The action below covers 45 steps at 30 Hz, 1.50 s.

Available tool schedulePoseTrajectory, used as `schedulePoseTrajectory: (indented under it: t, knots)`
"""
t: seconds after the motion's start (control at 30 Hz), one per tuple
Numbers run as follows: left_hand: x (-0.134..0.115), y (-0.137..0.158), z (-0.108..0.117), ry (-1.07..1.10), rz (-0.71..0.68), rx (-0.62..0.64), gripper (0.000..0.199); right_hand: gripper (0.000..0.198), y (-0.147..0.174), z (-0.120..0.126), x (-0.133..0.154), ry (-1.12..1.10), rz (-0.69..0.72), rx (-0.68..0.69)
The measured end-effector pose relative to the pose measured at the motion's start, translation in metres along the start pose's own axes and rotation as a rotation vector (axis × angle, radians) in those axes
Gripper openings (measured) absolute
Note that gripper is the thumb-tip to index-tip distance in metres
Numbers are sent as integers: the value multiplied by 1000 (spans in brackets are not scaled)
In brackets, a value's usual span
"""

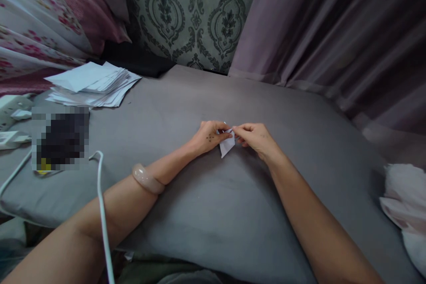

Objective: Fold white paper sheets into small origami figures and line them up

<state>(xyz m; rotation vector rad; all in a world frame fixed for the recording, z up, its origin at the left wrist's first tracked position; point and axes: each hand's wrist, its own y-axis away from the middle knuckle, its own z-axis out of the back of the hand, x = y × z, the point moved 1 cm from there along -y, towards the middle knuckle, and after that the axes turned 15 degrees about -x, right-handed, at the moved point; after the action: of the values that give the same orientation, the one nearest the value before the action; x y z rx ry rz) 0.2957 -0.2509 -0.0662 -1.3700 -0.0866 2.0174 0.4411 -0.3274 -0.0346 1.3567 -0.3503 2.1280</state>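
White folded paper [227,145], pinched by left hand [210,134] and right hand [255,136]; probably light, easily creased, tearable; best held by edges.

The only camera, head-worn, looks forward and down across the grey surface [229,217], with the left hand [210,134] and right hand [255,137] fairly near, mid-frame. A patterned wall [196,20] backs twelve o'clock; the dim curtain [326,26] at two seems similarly distant.

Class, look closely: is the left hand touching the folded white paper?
Touching. The head view shows the left hand pinching the folded white paper, its thumb lying across the upper part.
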Motion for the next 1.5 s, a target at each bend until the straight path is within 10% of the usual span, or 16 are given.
schedulePoseTrajectory:
  t: [0.97,1.5]
  knots:
    - [7,0,0,93,46,-9,22,16,0,-1,2,-518,-614,234]
    - [7,-2,1,95,34,38,22,11,-3,3,-1,-443,-523,280]
